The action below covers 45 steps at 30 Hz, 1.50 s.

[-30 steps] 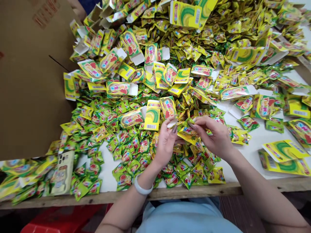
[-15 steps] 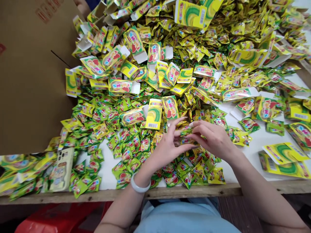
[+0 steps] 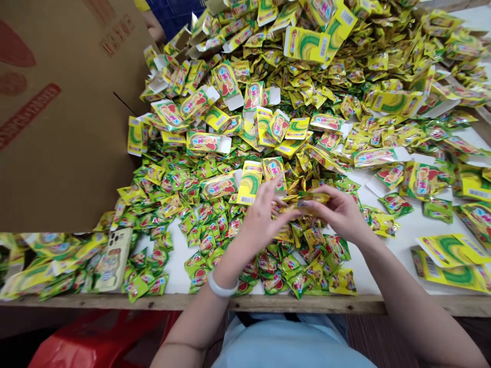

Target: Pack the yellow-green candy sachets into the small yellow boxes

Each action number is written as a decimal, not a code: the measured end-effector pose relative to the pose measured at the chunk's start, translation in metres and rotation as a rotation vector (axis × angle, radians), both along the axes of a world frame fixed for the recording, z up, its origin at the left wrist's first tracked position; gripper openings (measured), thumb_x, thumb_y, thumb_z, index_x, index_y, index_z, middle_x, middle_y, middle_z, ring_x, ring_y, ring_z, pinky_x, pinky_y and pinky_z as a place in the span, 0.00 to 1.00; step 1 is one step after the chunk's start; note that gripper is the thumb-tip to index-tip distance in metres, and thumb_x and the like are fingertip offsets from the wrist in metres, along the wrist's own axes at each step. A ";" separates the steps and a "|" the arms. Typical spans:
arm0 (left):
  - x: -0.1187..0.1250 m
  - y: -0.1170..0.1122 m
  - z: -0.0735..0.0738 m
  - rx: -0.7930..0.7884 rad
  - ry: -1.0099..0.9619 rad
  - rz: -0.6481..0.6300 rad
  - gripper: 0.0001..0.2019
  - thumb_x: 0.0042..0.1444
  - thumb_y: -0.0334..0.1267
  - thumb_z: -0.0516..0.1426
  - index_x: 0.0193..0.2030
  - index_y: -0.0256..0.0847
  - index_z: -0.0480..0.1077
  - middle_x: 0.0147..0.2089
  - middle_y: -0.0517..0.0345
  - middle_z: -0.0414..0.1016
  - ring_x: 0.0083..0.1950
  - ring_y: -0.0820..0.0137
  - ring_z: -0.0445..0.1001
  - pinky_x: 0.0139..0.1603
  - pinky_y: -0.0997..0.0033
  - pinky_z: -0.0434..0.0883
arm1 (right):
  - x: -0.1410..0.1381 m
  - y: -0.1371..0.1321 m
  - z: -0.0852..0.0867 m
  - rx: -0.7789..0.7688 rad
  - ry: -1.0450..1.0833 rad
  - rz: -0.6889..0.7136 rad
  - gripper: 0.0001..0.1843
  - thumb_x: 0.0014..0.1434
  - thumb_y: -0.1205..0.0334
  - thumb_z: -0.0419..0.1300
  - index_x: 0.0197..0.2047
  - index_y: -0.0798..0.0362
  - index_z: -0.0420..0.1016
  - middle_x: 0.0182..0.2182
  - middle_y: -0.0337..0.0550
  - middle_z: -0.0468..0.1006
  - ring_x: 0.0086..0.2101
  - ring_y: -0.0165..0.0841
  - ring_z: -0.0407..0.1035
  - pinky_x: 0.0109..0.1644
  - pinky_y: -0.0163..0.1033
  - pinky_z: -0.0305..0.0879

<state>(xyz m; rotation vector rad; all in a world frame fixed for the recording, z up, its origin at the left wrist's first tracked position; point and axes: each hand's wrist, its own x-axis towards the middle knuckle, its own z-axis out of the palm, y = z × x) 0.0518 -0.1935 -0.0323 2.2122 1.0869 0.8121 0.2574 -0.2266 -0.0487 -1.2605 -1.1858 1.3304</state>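
Over the near middle of the table, my right hand (image 3: 342,213) pinches a small yellow candy packet (image 3: 315,197) between thumb and fingers. Facing it, my left hand (image 3: 258,221), with a pale bangle (image 3: 222,286) at the wrist, has its fingers stretched apart and slightly blurred. Its thumb points toward the right fingertips, close to the packet. Green candy packets (image 3: 274,280) with watermelon pictures lie loose beneath both hands. Just beyond the left fingers rest a yellow candy box (image 3: 250,183) and a green-and-yellow candy box (image 3: 273,168).
A large brown carton (image 3: 69,153) stands at the left. Yellow packets (image 3: 383,61) are heaped at the back among printed boxes. A phone (image 3: 113,260) lies near the wooden table edge (image 3: 307,304). Flat yellow boxes (image 3: 452,263) sit at right. A red stool (image 3: 76,347) is below; another person's arm (image 3: 153,25) shows behind the carton.
My left fingers have spread and lifted away from the packets between the hands. My right hand has shifted slightly and now shows a yellow packet in its pinch. The view has turned somewhat left.
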 end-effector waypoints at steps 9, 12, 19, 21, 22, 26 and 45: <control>0.017 0.102 0.034 0.337 0.980 -0.404 0.19 0.56 0.22 0.55 0.54 0.35 0.74 0.60 0.38 0.70 0.67 0.49 0.63 0.66 0.47 0.58 | 0.009 0.007 -0.005 0.046 -0.132 -0.042 0.21 0.52 0.45 0.70 0.39 0.52 0.73 0.25 0.34 0.72 0.25 0.28 0.65 0.26 0.33 0.60; 0.027 0.111 0.041 0.379 1.041 -0.360 0.18 0.52 0.27 0.62 0.51 0.33 0.74 0.62 0.34 0.68 0.66 0.43 0.62 0.65 0.45 0.57 | 0.011 0.008 0.000 0.011 0.027 -0.035 0.20 0.51 0.47 0.71 0.37 0.52 0.73 0.29 0.37 0.76 0.27 0.29 0.70 0.26 0.33 0.63; -0.003 0.087 0.053 0.317 0.790 -0.251 0.24 0.51 0.28 0.63 0.56 0.38 0.67 0.64 0.37 0.63 0.64 0.47 0.65 0.59 0.48 0.68 | 0.012 0.003 0.012 -0.166 0.391 0.054 0.20 0.49 0.49 0.73 0.36 0.52 0.72 0.25 0.33 0.76 0.16 0.23 0.66 0.14 0.27 0.57; -0.009 0.072 0.051 0.314 0.678 -0.220 0.21 0.55 0.26 0.59 0.55 0.41 0.66 0.63 0.40 0.62 0.62 0.51 0.67 0.56 0.51 0.71 | 0.006 0.003 0.009 -0.210 0.428 0.048 0.21 0.49 0.49 0.74 0.36 0.51 0.71 0.25 0.33 0.76 0.16 0.24 0.67 0.13 0.27 0.57; -0.011 0.063 0.049 0.331 0.621 -0.204 0.20 0.55 0.25 0.58 0.54 0.42 0.65 0.64 0.42 0.61 0.63 0.52 0.66 0.58 0.51 0.71 | 0.003 0.003 0.006 -0.228 0.444 0.038 0.21 0.48 0.50 0.74 0.36 0.51 0.70 0.24 0.32 0.76 0.16 0.24 0.68 0.13 0.27 0.58; -0.013 0.034 0.039 0.404 0.409 -0.154 0.21 0.57 0.22 0.56 0.55 0.44 0.64 0.66 0.44 0.59 0.68 0.52 0.61 0.63 0.47 0.69 | -0.007 0.003 -0.003 -0.283 0.533 0.007 0.23 0.46 0.50 0.75 0.37 0.51 0.70 0.26 0.32 0.77 0.16 0.23 0.68 0.14 0.26 0.60; 0.005 -0.004 -0.024 -0.174 -0.546 0.306 0.20 0.67 0.47 0.53 0.63 0.46 0.70 0.63 0.52 0.74 0.64 0.62 0.72 0.67 0.57 0.68 | -0.032 -0.007 -0.022 -0.376 0.430 -0.054 0.24 0.46 0.48 0.75 0.37 0.49 0.69 0.24 0.32 0.77 0.17 0.24 0.65 0.17 0.28 0.62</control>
